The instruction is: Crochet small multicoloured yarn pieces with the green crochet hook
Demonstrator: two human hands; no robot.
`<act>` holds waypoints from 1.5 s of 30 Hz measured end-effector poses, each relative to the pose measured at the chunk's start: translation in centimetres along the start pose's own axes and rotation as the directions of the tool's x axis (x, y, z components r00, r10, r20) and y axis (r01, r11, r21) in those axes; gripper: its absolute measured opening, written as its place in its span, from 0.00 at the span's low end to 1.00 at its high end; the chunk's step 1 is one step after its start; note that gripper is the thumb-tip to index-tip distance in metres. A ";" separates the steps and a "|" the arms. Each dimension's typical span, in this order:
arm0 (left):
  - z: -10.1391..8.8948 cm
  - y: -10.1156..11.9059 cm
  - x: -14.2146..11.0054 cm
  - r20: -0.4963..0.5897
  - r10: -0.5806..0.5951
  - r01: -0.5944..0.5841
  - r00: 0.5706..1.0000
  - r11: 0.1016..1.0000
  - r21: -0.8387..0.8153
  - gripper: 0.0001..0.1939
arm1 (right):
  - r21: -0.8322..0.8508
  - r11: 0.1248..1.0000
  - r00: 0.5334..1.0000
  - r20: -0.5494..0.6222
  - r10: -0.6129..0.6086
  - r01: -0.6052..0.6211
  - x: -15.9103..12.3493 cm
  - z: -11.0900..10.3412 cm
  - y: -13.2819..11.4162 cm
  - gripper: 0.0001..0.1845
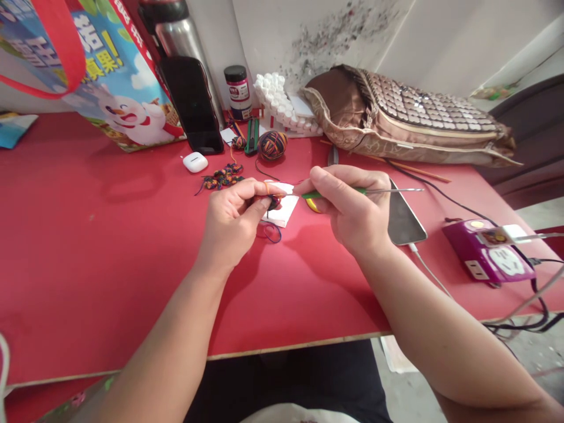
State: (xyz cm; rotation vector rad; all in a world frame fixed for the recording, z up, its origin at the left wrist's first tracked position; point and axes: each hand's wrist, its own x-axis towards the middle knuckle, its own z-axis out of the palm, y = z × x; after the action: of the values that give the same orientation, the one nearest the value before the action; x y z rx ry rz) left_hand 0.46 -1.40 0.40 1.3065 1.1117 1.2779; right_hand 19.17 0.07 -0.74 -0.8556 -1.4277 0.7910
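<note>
My left hand pinches a small multicoloured crochet piece above the table. A strand of orange yarn runs over its index finger, and a dark blue loop of yarn hangs below. In my right hand is a crochet hook with a green grip, its metal shaft pointing both ways. The hook's left tip meets the crochet piece at my left fingertips. Beneath my hands lies a folded white paper. Behind them sit a variegated yarn ball and some finished-looking crocheted pieces.
On the red table stand a gift bag, a propped phone, a steel bottle and a jar. A white earbud case, a cutter, a cushion, a charging phone and a purple power strip lie around.
</note>
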 end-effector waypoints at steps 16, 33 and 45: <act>0.1 0.2 -0.1 -0.008 -0.057 0.056 0.998 0.987 -0.152 0.15 | -0.122 0.982 0.986 -0.062 -0.155 0.146 -0.8 0.9 -1.7 0.19; -0.2 -0.4 0.0 0.005 0.183 -0.183 0.983 0.983 -0.011 0.20 | -0.041 0.999 0.992 -0.128 -0.008 0.003 -0.8 1.4 -2.2 0.21; -0.4 -0.5 -0.3 0.042 0.269 -0.272 0.962 0.949 0.161 0.18 | -0.074 0.997 0.991 -0.130 -0.015 0.005 -0.6 1.0 -2.1 0.21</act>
State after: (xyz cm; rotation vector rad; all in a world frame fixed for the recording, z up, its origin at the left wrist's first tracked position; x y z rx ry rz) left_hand 0.10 -1.59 -0.16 1.6374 1.0695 1.3903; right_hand 18.07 -1.47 0.80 -0.9391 -1.3514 0.6659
